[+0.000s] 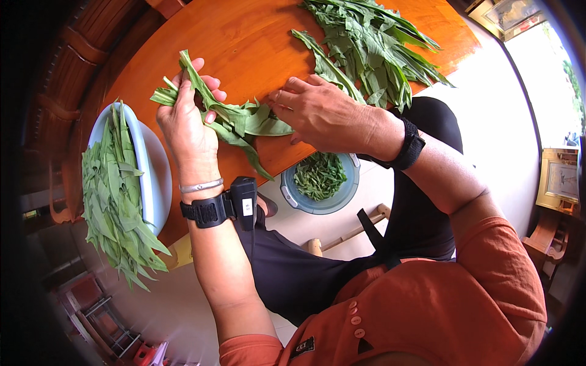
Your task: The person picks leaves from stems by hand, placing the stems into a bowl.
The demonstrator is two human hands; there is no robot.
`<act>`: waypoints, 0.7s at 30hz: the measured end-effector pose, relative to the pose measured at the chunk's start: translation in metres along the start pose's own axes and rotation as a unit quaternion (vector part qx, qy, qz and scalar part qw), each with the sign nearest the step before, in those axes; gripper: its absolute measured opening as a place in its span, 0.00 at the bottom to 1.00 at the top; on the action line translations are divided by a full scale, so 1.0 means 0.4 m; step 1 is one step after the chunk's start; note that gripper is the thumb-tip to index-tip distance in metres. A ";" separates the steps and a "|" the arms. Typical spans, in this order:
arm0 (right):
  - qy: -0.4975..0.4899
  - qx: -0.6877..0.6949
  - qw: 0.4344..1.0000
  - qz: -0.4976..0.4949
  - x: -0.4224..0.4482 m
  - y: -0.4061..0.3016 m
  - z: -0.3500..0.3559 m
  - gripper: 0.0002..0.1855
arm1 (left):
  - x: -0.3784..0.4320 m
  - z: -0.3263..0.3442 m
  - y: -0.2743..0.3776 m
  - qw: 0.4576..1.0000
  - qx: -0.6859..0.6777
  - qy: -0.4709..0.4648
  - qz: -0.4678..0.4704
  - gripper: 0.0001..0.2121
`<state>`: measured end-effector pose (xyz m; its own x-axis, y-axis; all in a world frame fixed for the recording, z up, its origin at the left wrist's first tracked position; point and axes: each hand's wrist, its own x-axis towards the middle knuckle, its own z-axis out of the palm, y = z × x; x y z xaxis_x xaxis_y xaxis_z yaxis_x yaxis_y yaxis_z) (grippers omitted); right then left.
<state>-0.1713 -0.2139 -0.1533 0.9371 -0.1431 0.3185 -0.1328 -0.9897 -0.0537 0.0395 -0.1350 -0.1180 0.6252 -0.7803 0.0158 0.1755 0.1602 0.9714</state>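
Long stalks of leafy greens (226, 114) lie across the palm of my left hand (190, 110), their pale cut ends poking out past the thumb. My fingers curl around them. At the leafy end, my right hand (316, 110) reaches over with its fingertips on or close to the leaves; its grip is hidden behind the knuckles. Beyond my right hand, a large heap of the same greens (366, 50) rests on the wooden table (238, 41), with one leaf lying apart along its left side.
At the left, a pale blue basin (153, 169) holds long greens (112, 196) hanging over its rim. Below the table edge, a bucket (352, 183) contains torn or cut leaves (320, 176). A wooden chair (78, 59) stands at the far left. A bamboo or wooden rail (352, 233) shows between my legs.
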 end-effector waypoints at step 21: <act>-0.002 -0.010 1.000 0.003 -0.001 0.000 0.008 0.13 | 0.002 0.007 -0.015 0.997 0.039 -0.034 -0.060 0.12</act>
<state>-0.1708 -0.2139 -0.1565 0.9377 -0.1497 0.3135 -0.1453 -0.9887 -0.0376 0.0370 -0.1383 -0.1230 0.5496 -0.8308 -0.0874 0.1836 0.0181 0.9828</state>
